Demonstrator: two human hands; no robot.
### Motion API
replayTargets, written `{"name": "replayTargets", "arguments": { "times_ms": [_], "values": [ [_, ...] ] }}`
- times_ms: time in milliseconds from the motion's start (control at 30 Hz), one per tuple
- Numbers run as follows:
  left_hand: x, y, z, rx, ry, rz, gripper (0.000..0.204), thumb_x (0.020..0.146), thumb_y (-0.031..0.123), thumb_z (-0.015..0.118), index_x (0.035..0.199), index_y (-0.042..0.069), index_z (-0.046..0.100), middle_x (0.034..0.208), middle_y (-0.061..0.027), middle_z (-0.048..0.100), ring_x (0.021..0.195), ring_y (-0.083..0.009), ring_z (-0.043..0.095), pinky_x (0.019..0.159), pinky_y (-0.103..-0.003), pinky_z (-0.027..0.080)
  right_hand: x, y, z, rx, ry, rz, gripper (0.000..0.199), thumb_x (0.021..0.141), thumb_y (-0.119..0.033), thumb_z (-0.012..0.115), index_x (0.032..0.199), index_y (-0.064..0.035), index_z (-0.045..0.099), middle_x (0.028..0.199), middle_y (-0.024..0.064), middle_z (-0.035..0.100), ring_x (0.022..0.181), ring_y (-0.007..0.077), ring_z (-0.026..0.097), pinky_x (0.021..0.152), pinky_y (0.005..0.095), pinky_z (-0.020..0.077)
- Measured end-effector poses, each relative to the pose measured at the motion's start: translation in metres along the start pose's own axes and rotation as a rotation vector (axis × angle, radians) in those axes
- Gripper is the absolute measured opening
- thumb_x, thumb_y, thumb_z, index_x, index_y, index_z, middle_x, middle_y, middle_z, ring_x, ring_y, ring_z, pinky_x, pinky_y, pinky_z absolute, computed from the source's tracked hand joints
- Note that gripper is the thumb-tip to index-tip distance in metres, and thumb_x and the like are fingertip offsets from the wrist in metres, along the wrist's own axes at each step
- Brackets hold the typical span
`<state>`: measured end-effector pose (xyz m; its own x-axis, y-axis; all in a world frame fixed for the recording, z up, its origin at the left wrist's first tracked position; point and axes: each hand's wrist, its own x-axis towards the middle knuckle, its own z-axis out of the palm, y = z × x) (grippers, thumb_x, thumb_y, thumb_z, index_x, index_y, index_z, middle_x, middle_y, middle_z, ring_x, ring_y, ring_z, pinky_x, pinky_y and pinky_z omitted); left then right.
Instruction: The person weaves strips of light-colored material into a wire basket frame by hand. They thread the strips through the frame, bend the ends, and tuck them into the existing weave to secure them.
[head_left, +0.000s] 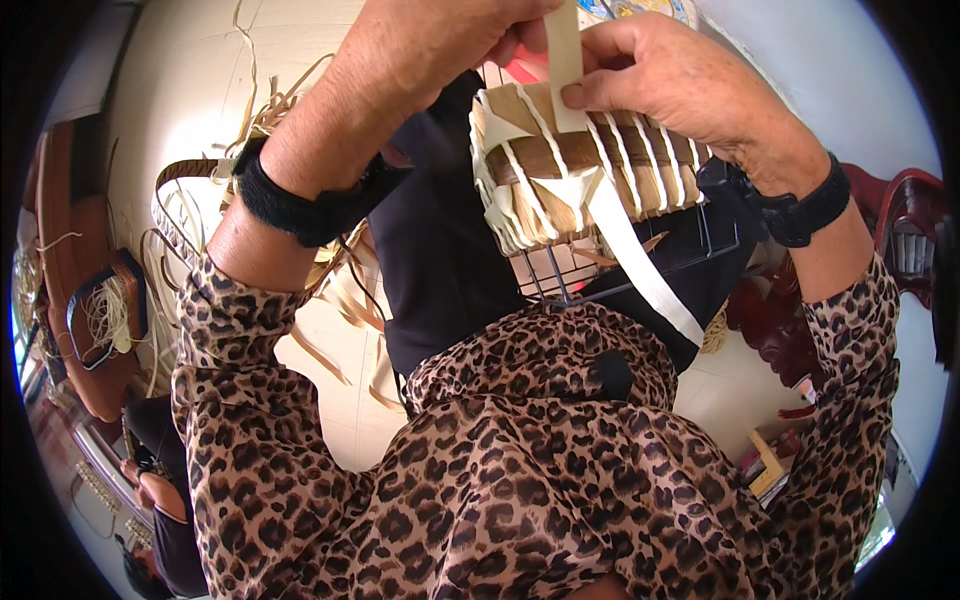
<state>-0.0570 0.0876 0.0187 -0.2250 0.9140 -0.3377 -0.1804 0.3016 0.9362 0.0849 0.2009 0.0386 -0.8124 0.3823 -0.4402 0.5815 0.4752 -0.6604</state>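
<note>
On my lap lies a basket-like piece [625, 165] of tan slats, a brown band and white cord bindings on a black wire frame [560, 285]. A flat cream strip [565, 60] rises from its far side. My right hand [650, 70] pinches this strip, with the thumb pressed on its lower part. Beside the strip's upper part, my left hand [505, 30] has its fingers curled; the picture's top edge cuts it off, so what it holds is hidden. Another white strip tail [640, 265] comes out of the near side and hangs toward my right thigh.
Loose tan strips [350, 300] lie on the floor to my left, near a curved woven piece [185, 195]. Farther left is a dark-rimmed tray [105, 310] with tangled strands. Dark red carved furniture [770, 320] stands at right. Another person [170, 510] is at lower left.
</note>
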Motion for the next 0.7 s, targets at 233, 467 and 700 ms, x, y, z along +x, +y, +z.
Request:
{"name": "replayTargets", "arguments": {
  "times_ms": [233, 467, 700],
  "values": [
    [-0.047, -0.051, -0.009, 0.615, 0.131, 0.233, 0.018, 0.089, 0.01, 0.061, 0.104, 0.003, 0.068, 0.071, 0.0023, 0.06, 0.066, -0.0049, 0.053, 0.062, -0.021, 0.045, 0.004, 0.018, 0.008, 0.08, -0.124, 0.025, 0.021, 0.083, -0.018, 0.069, 0.095, -0.001, 0.068, 0.081, 0.0024, 0.065, 0.072, 0.0084, 0.059, 0.067, 0.0235, 0.0461],
    [-0.05, -0.079, 0.007, 0.49, 0.143, 0.461, 0.015, 0.091, 0.007, 0.06, 0.101, 0.004, 0.07, 0.07, -0.0009, 0.063, 0.064, -0.0052, 0.054, 0.059, -0.022, 0.046, 0.009, 0.028, 0.003, 0.17, -0.21, 0.055, 0.02, 0.085, -0.02, 0.069, 0.096, -0.0024, 0.067, 0.079, -0.0011, 0.063, 0.069, 0.0055, 0.058, 0.063, 0.0214, 0.0467],
    [-0.046, -0.074, 0.006, 0.497, 0.098, 0.398, 0.014, 0.092, 0.009, 0.059, 0.1, 0.003, 0.069, 0.074, -0.0007, 0.065, 0.068, -0.0058, 0.057, 0.062, -0.021, 0.046, 0.013, 0.03, 0.006, 0.156, -0.156, -0.041, 0.015, 0.086, -0.018, 0.067, 0.09, -0.0029, 0.066, 0.075, -0.0028, 0.061, 0.068, 0.0043, 0.055, 0.063, 0.0207, 0.0444]
  ]
}}
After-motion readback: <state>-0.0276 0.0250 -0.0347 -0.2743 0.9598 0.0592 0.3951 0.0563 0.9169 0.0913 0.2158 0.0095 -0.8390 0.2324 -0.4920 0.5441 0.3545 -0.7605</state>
